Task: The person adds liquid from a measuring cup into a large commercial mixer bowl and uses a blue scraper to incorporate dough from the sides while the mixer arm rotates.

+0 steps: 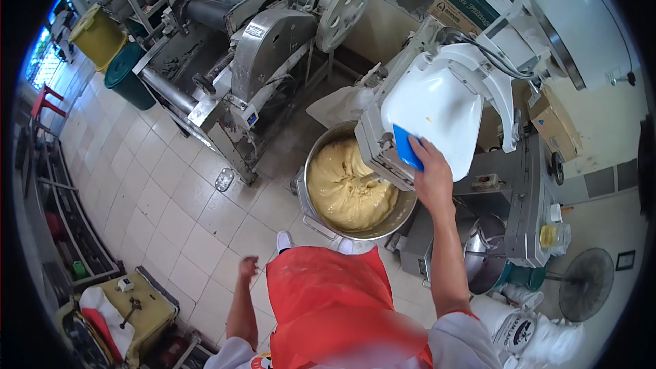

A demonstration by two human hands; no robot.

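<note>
1. While two hands are in view, set well apart, just one is visibly in use: the right hand (434,171) has its fingers closed on one flat blue scraper (407,147).
2. That single scraper is at the near left edge of one white tray (441,113), above the mixer head (376,143); whether its edge touches the tray cannot be told.
3. The left hand (249,266) hangs low over the tiled floor (174,212), well away from the right; it is small and blurred, so how far its fingers are curled cannot be told.
4. One mass of pale yellow dough (345,195) fills much of one round steel bowl (316,222), directly below the mixer head, its surface folded toward the middle.
5. A second steel bowl (486,266) shows on the right, beneath another machine (529,212), making two bowls.
6. Two white shoes, one left (283,240) and one right (346,246), show beyond one red apron (328,287), near the bowl of dough.
7. One large roller machine (266,55) stands at the upper left, with one big pale wheel (347,10) at its side.
8. Beyond it are two containers, one yellow (99,35) and one green (126,75).
9. One round fan (586,285) is at the far right.
</note>
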